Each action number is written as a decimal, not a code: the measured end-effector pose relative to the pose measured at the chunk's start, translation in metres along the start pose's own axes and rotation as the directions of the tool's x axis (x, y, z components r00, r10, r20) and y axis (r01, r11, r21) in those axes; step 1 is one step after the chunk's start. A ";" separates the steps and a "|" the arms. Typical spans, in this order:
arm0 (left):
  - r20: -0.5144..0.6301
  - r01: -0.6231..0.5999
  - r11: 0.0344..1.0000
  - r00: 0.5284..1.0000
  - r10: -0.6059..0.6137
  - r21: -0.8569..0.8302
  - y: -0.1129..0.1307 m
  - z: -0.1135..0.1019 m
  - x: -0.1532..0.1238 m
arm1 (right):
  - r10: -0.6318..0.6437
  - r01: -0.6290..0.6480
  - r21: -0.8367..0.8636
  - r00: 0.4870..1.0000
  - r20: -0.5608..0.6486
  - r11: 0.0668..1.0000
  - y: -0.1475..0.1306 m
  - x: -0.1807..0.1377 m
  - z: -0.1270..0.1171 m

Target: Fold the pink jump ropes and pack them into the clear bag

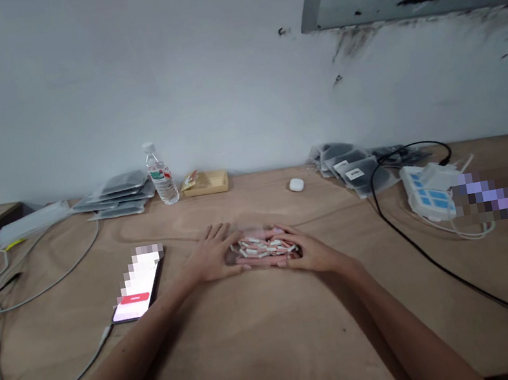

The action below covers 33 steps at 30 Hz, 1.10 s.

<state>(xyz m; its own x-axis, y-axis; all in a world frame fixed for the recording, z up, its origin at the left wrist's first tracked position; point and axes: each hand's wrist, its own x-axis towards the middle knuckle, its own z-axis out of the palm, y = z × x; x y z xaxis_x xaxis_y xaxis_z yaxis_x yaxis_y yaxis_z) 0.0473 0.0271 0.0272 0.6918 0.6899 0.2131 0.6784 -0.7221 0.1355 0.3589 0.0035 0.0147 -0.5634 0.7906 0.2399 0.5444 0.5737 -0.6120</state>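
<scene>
A clear plastic container (264, 247) sits on the wooden table in front of me, filled with small white and pink pieces whose exact kind I cannot make out. My left hand (214, 256) presses against its left side, thumb along the near edge and some fingers stretched out beyond it. Around the right side curls my right hand (306, 249), fingers over the far edge and thumb at the front. Between them the two hands grip the container. Parts of its ends are hidden behind my fingers.
A lit phone (138, 286) lies left of my left arm, with a cable plugged in. Farther back are a water bottle (161, 175), a yellowish tray (206, 183), a white case (296, 184) and bagged packets (353, 166). A power strip (426, 192) and black cable (423, 255) lie right.
</scene>
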 end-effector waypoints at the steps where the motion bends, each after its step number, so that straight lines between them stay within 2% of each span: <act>1: -0.001 0.010 1.000 1.000 -0.010 0.005 -0.002 -0.001 0.000 | -0.001 0.001 0.007 1.000 -0.003 1.000 0.001 -0.001 -0.003; 7: 0.007 0.035 0.997 0.999 -0.035 0.066 -0.006 -0.005 0.000 | 0.023 -0.028 -0.070 0.998 -0.061 0.997 0.011 -0.009 -0.015; 12: -0.021 0.029 0.998 0.999 -0.028 0.049 -0.007 -0.002 -0.001 | -0.037 -0.021 -0.216 0.965 -0.259 0.976 0.010 -0.005 -0.005; 14: -0.016 0.034 0.998 0.999 -0.033 0.058 -0.008 -0.001 -0.001 | -0.070 -0.006 -0.250 0.952 -0.297 0.968 0.005 -0.001 0.001; 16: -0.006 0.030 0.997 1.000 -0.029 0.071 -0.008 -0.001 -0.001 | -0.096 0.023 -0.268 0.960 -0.263 0.963 0.000 0.002 0.007; 21: 0.018 0.033 0.995 0.999 -0.035 0.096 -0.008 -0.001 -0.002 | -0.115 0.081 -0.337 0.990 -0.082 0.938 -0.001 0.004 0.013; 25: 0.038 0.019 0.997 0.999 -0.022 0.073 -0.012 -0.005 -0.002 | -0.101 0.064 -0.362 0.991 -0.084 0.930 0.013 0.001 0.004; 28: 0.003 0.000 1.000 1.000 0.000 0.029 -0.017 -0.014 -0.002 | -0.052 -0.015 -0.425 0.988 -0.145 0.905 0.031 -0.004 -0.005; 30: 0.002 0.004 1.000 1.000 -0.004 0.013 -0.019 -0.021 -0.003 | 0.026 -0.142 -0.460 0.968 -0.248 0.877 0.043 -0.008 -0.008; 33: 0.102 0.064 0.996 0.992 -0.070 0.066 -0.020 -0.027 -0.009 | 0.084 -0.264 -0.472 0.926 -0.367 0.841 0.054 -0.011 -0.010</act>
<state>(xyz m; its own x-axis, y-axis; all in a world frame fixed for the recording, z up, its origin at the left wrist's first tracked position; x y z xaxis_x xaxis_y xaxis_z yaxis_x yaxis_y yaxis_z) 0.0211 0.0339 0.0491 0.6642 0.7404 0.1031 0.7358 -0.6719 0.0847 0.4007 0.0275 -0.0133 -0.2475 0.8594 0.4475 0.8998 0.3752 -0.2229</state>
